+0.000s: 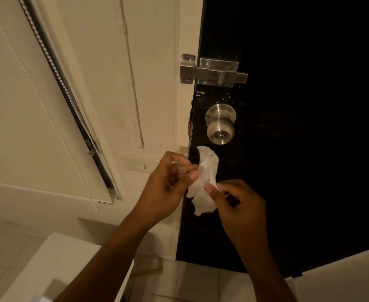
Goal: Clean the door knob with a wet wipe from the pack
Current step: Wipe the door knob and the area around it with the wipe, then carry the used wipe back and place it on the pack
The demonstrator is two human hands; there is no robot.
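A round steel door knob [220, 125] sticks out of a black door [299, 149]. Just below it, a crumpled white wet wipe [205, 177] is held between both hands. My left hand [168, 186] pinches the wipe's left side with thumb and fingers. My right hand [238, 203] pinches its lower right part. The wipe hangs a short way below the knob and does not touch it. The pack is not in view.
A steel sliding bolt latch [218, 71] sits above the knob, across door and cream frame. A wall switch [142, 165] is left of my hands. A roller blind [37, 105] with a bead chain covers the left wall. A white surface [59, 269] lies at lower left over tiled floor.
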